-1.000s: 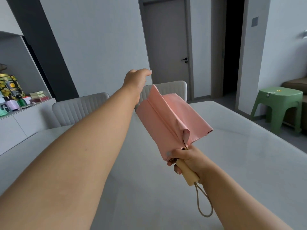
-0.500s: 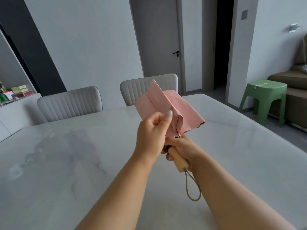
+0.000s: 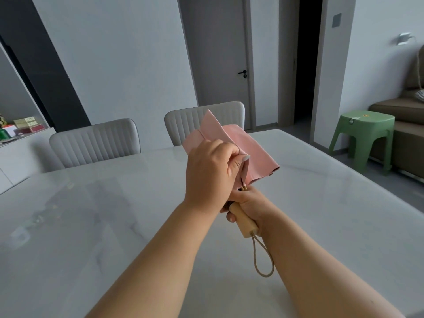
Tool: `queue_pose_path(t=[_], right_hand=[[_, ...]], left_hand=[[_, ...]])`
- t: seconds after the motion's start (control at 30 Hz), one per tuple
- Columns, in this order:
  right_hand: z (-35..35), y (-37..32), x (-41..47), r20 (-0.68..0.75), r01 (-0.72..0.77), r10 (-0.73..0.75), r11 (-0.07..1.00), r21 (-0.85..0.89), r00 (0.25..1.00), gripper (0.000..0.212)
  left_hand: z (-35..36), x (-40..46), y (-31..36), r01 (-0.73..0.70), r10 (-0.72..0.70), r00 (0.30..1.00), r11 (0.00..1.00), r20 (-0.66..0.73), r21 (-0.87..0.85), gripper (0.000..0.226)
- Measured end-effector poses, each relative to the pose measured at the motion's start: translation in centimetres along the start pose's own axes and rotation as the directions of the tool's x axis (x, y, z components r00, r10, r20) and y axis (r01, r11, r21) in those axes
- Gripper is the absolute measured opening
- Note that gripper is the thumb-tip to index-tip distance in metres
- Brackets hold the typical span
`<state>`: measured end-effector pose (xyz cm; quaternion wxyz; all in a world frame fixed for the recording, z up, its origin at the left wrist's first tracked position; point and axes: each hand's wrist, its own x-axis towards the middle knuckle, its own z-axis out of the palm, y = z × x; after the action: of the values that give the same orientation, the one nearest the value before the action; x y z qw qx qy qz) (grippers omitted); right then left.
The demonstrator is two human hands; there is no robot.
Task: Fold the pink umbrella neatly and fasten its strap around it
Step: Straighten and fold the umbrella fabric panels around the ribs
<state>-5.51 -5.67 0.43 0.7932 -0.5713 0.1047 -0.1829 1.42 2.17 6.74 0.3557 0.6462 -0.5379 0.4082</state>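
Near the middle of the frame, above the pale table (image 3: 91, 226), the right hand (image 3: 250, 203) grasps the wooden handle (image 3: 243, 222) of the pink umbrella (image 3: 257, 152), while the left hand (image 3: 208, 173) pinches its loose fabric between thumb and fingers.

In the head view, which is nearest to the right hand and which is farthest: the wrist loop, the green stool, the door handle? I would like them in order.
Measured from the right hand, which grips the wooden handle:
1. Wrist loop: hangs just below the handle, over the table.
2. Green stool: on the floor to the right, past the table edge.
3. Door handle: on the far door, behind the chairs.
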Motion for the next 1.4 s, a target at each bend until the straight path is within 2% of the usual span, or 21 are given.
queue_pose_path(t=[0.03, 0.1, 0.17, 0.23, 0.3, 0.4, 0.53, 0.6, 0.67, 0.77, 0.87, 0.93, 1.07, 1.13, 1.23, 1.4], right_hand=[[0.0, 0.0, 0.0, -0.011, -0.006, 0.006, 1.0, 0.001, 1.0, 0.012], [0.1, 0.1, 0.1, -0.03, -0.018, 0.018, 1.0, 0.003, 0.999, 0.027], [0.1, 0.1, 0.1, -0.04, -0.02, 0.02, 1.0, 0.003, 0.999, 0.033], [0.1, 0.1, 0.0, -0.041, -0.026, 0.026, 1.0, -0.002, 0.999, 0.028], [0.3, 0.0, -0.1, -0.044, -0.031, 0.031, 1.0, 0.0, 0.999, 0.033], [0.3, -0.1, -0.2, -0.032, -0.031, 0.031, 1.0, 0.002, 0.999, 0.037], [0.0, 0.0, 0.0, -0.037, -0.018, 0.018, 1.0, -0.011, 0.999, 0.026], [-0.1, 0.1, 0.1, -0.031, -0.011, 0.011, 1.0, -0.02, 0.999, 0.028], [-0.1, 0.1, 0.0, -0.018, -0.002, 0.002, 0.999, -0.039, 1.0, 0.026], [0.1, -0.1, -0.1, -0.005, 0.019, -0.019, 0.998, -0.052, 1.0, 0.013], [0.2, 0.0, -0.3, 0.0, 0.029, -0.029, 0.998, -0.053, 1.0, 0.009], [0.3, -0.1, -0.4, 0.003, 0.029, -0.029, 0.998, -0.054, 1.0, 0.009], [0.3, -0.1, -0.4, 0.018, 0.046, -0.045, 0.997, -0.055, 0.999, 0.008], [0.1, 0.0, -0.3, 0.015, 0.047, -0.046, 0.998, -0.053, 0.999, 0.02], [0.2, 0.0, -0.2, 0.014, 0.052, -0.052, 0.997, -0.06, 0.999, 0.011], [0.3, 0.2, -0.1, -0.004, 0.03, -0.03, 0.998, -0.059, 1.0, 0.017]], left_hand=[[-0.4, 0.4, -0.3, -0.058, 0.058, 0.997, 0.998, 0.055, 0.001, 0.022], [-1.6, 1.7, -0.4, -0.087, 0.091, 0.957, 0.996, 0.276, -0.027, 0.023], [-2.9, 3.2, -0.3, 0.001, 0.001, 0.838, 1.0, 0.545, -0.004, 0.03], [-3.8, 4.4, -0.3, 0.113, -0.094, 0.725, 0.993, 0.683, 0.016, 0.031], [-4.6, 5.2, -0.4, 0.236, -0.129, 0.703, 0.97, 0.7, -0.058, 0.027], [-5.0, 4.8, -0.6, 0.394, -0.177, 0.721, 0.9, 0.67, -0.186, 0.025], [-4.4, 2.3, -0.3, 0.48, -0.242, 0.773, 0.827, 0.586, -0.292, 0.018], [-4.0, 0.8, -0.3, 0.41, -0.219, 0.834, 0.86, 0.506, -0.304, 0.012], [-3.6, -0.3, -0.4, 0.231, -0.109, 0.883, 0.947, 0.456, -0.222, 0.009], [-2.9, -1.0, -0.5, -0.031, 0.042, 0.887, 0.999, 0.46, -0.03, 0.033], [-2.7, -0.5, -0.4, -0.165, 0.125, 0.879, 0.985, 0.461, 0.047, 0.04], [-2.8, -0.2, -0.3, -0.204, 0.132, 0.873, 0.973, 0.47, 0.105, 0.039], [-3.0, 0.5, 0.6, -0.178, 0.034, 0.845, 0.959, 0.534, 0.22, 0.052], [-2.9, 0.7, 1.1, -0.201, 0.022, 0.835, 0.942, 0.549, 0.268, 0.057], [-2.6, 0.9, 1.6, -0.262, 0.029, 0.811, 0.911, 0.584, 0.319, 0.057], [-2.0, 1.5, 2.3, -0.441, 0.087, 0.747, 0.807, 0.659, 0.394, 0.045]])
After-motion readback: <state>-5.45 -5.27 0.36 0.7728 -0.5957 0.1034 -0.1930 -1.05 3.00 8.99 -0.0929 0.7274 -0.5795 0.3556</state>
